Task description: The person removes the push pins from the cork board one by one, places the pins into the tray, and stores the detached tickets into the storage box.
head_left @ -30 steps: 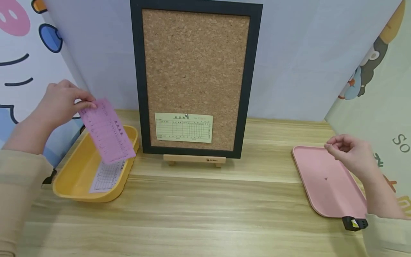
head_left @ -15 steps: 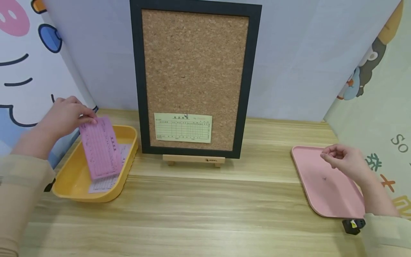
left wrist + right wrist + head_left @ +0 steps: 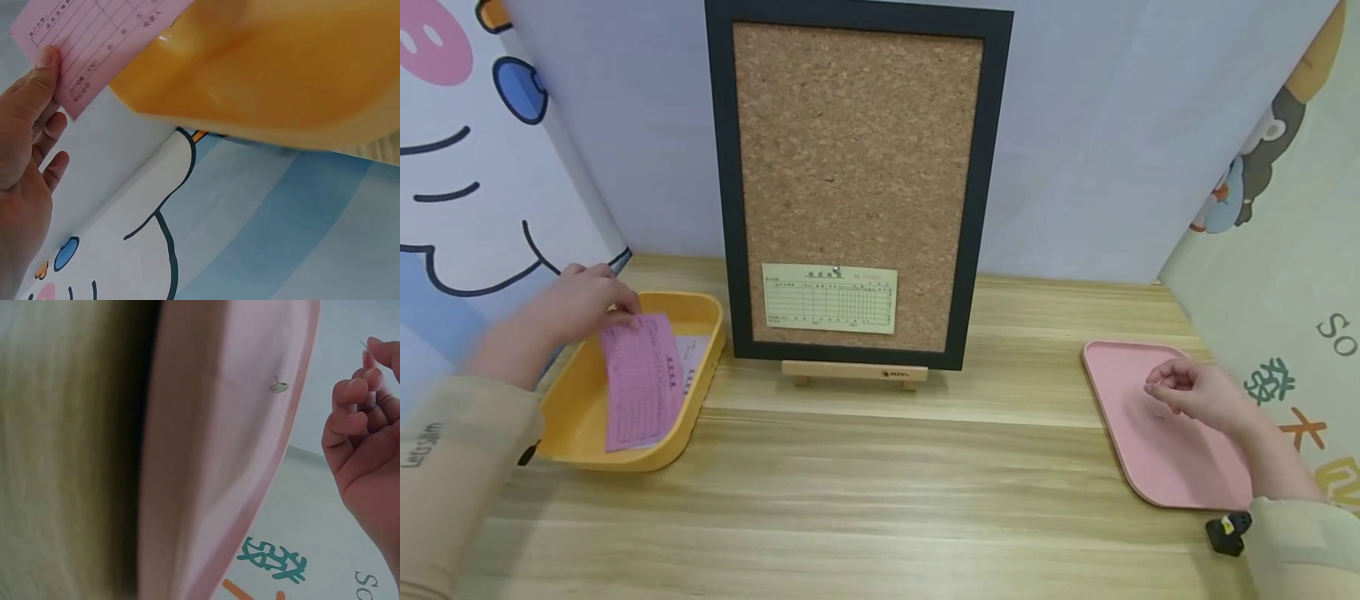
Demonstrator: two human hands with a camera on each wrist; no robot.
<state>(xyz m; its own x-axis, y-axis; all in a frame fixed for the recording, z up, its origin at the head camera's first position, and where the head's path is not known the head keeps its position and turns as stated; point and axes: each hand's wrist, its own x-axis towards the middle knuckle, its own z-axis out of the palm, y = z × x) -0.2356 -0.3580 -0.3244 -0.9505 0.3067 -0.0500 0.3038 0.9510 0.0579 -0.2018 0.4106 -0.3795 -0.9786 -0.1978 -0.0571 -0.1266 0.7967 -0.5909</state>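
My left hand (image 3: 612,310) pinches the top edge of a pink printed slip (image 3: 640,383), which stands tilted inside the yellow tray (image 3: 572,408). In the left wrist view my thumb (image 3: 39,78) presses the pink slip (image 3: 94,37) beside the yellow tray (image 3: 281,69). My right hand (image 3: 1159,388) hovers low over the pink tray (image 3: 1165,462), fingers curled. The right wrist view shows my right hand (image 3: 370,357) pinching a thin pin at the fingertips. One thumbtack (image 3: 279,387) lies on the pink tray (image 3: 219,456).
A black-framed cork board (image 3: 857,150) stands on a wooden stand (image 3: 853,372) at the table's back centre, with a yellowish slip (image 3: 829,298) pinned low on it. A white slip (image 3: 694,348) lies in the yellow tray under the pink one. Patterned walls close both sides.
My left hand has lowered the pink slip down into the yellow tray. My right hand has sunk closer to the pink tray, fingers still pinched.
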